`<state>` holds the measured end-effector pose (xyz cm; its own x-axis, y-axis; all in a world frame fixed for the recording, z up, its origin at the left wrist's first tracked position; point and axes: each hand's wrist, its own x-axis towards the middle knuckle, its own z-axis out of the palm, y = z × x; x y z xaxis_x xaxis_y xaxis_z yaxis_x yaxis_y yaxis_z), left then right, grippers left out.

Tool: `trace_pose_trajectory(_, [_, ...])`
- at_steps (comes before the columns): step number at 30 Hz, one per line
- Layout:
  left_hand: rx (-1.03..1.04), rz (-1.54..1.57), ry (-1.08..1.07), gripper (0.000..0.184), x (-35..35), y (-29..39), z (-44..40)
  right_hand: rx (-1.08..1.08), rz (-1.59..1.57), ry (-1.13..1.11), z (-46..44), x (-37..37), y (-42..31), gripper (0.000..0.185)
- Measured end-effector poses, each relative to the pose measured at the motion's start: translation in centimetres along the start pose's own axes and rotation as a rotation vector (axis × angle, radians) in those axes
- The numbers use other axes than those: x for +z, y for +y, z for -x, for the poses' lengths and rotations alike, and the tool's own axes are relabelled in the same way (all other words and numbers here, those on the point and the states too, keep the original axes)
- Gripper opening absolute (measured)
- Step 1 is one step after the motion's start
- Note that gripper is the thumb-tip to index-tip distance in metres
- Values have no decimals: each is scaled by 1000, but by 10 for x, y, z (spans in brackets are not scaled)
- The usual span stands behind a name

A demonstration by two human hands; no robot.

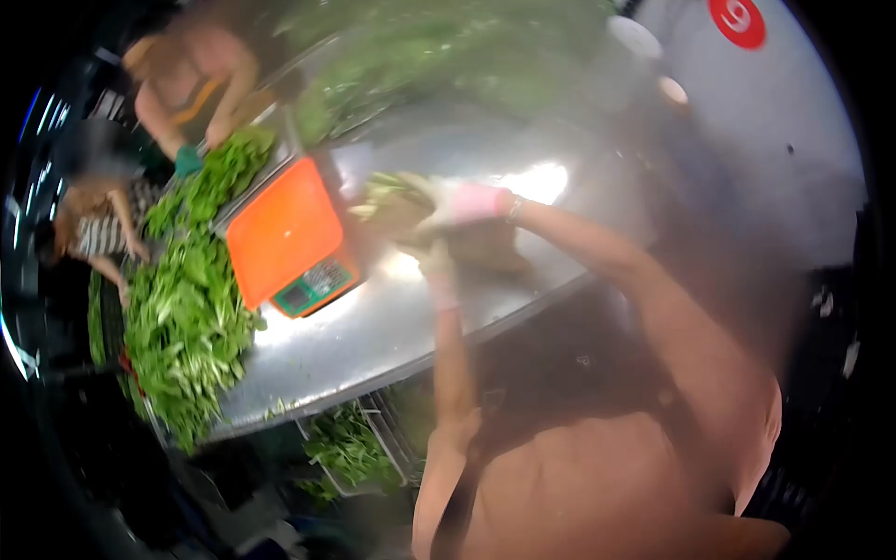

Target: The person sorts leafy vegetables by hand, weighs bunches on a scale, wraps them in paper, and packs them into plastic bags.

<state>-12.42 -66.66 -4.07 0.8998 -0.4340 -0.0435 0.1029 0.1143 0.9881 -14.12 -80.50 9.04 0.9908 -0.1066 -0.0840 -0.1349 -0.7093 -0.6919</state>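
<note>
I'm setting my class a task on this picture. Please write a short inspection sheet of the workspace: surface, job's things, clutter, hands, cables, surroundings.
Surface: shiny metal table, patches of glare.
Job's things: blurred bunch of greens at the hands; orange-topped scale nearby, its pan bare.
Clutter: large heap of leafy greens beside the scale.
Hands: left hand and right hand, both in pale gloves, close together at the bunch; exact grip too blurred to tell.
Cables: nothing seen.
Surroundings: two other people by the heap; crate with greens below the table; red round sign.
</note>
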Motion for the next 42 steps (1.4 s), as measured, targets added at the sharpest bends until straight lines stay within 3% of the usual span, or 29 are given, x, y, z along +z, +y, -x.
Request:
trace_pose_trajectory(4, [-64, -287, -193, 40, 41, 118, 21, 16, 2, 224, 45, -54, -44, 119])
trace_pose_trajectory(5, [-85, -444, -360, 53, 54, 127, 23, -46, -102, 336, 58, -63, -32, 111])
trace_pose_trajectory(6, [164, -316, -339, 62, 74, 136, 37, -106, -254, 417, 71, -70, -15, 104])
trace_pose_trajectory(7, [249, -198, -408, 70, 87, 136, 40, -170, -401, 500, 87, -78, 3, 97])
trace_pose_trajectory(8, [325, -75, -487, 79, 100, 135, 44, -39, -527, 545, 112, -86, 16, 87])
trace_pose_trajectory(9, [230, 22, -654, 85, 109, 125, 38, 91, -659, 585, 140, -94, 27, 76])
trace_pose_trajectory(10, [63, 275, -630, 77, 128, 115, 35, 185, -787, 700, 169, -95, 30, 68])
trace_pose_trajectory(11, [-39, 183, -615, 70, 138, 92, 29, 213, -965, 790, 197, -82, 67, 60])
trace_pose_trajectory(13, [-72, -531, -789, 66, 159, 47, 16, 178, -1367, 967, 252, -46, 171, 49])
trace_pose_trajectory(15, [352, -801, -880, 70, 169, -28, 15, 109, -1606, 1039, 309, -36, 184, 46])
trace_pose_trajectory(16, [661, -1036, -849, 72, 170, -43, 18, 141, -1650, 1088, 328, -32, 179, 46])
trace_pose_trajectory(17, [750, -1149, -816, 64, 170, -47, 16, 188, -1657, 1129, 336, -29, 175, 46])
trace_pose_trajectory(20, [823, -1236, -930, 65, 169, -52, -20, 378, -1593, 1189, 348, -15, 164, 46])
trace_pose_trajectory(22, [823, -1220, -1062, 54, 161, -40, -51, 472, -1546, 1183, 346, -10, 161, 46])
trace_pose_trajectory(23, [888, -1195, -1001, 45, 155, -29, -62, 509, -1528, 1176, 344, -8, 161, 46])
trace_pose_trajectory(25, [507, -1261, -873, 36, 164, -1, -63, 556, -1498, 1165, 342, -5, 158, 46])
trace_pose_trajectory(28, [697, -817, -804, 34, 190, -19, -21, 610, -1459, 1130, 336, -4, 155, 45])
trace_pose_trajectory(29, [699, -818, -874, 39, 200, -24, -4, 630, -1447, 1117, 334, -4, 154, 45])
trace_pose_trajectory(30, [574, -1122, -1018, 42, 219, -9, 12, 644, -1435, 1107, 333, -4, 153, 45])
trace_pose_trajectory(31, [778, -1122, -920, 40, 223, -15, 25, 654, -1426, 1099, 332, -5, 152, 45])
trace_pose_trajectory(33, [610, -1232, -922, 32, 237, -22, 30, 671, -1410, 1082, 329, -5, 151, 45])
trace_pose_trajectory(36, [573, -1287, -907, 22, 245, -34, 22, 692, -1394, 1054, 327, -7, 150, 45])
trace_pose_trajectory(39, [723, -1249, -849, 17, 243, -56, 15, 707, -1383, 1027, 322, -7, 147, 45])
trace_pose_trajectory(42, [730, -1190, -852, 11, 245, -54, 13, 711, -1363, 999, 317, -11, 145, 45])
